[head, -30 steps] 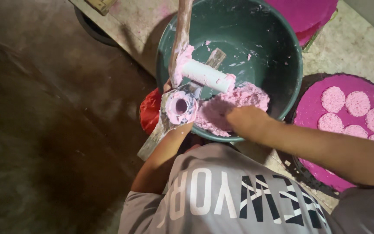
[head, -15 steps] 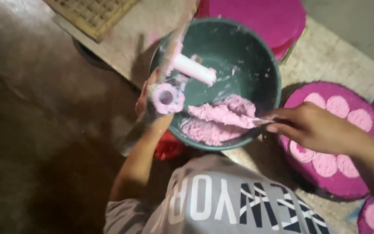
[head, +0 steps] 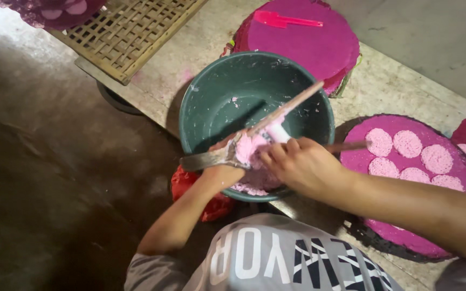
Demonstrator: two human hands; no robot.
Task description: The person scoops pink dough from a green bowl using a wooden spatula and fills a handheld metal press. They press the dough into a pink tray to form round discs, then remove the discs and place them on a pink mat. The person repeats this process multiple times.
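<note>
Head view: both hands now meet over the green basin [head: 206,102].
Left hand [head: 223,173]: curled round the paste-filled tube mould [head: 248,150], lower than before.
Right hand [head: 303,166]: back from the side, fingers closed on the mould.
Pink paste [head: 249,188]: under the hands, near the basin's front wall.
Pink rounds [head: 408,143]: on the magenta tray, right.

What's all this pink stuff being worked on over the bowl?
A person leans over a green bowl of pink paste. The left hand holds a paste-smeared tool with a long wooden handle at the bowl's near rim, while the right hand presses against it. To the right, a magenta tray carries round pink discs.
</note>
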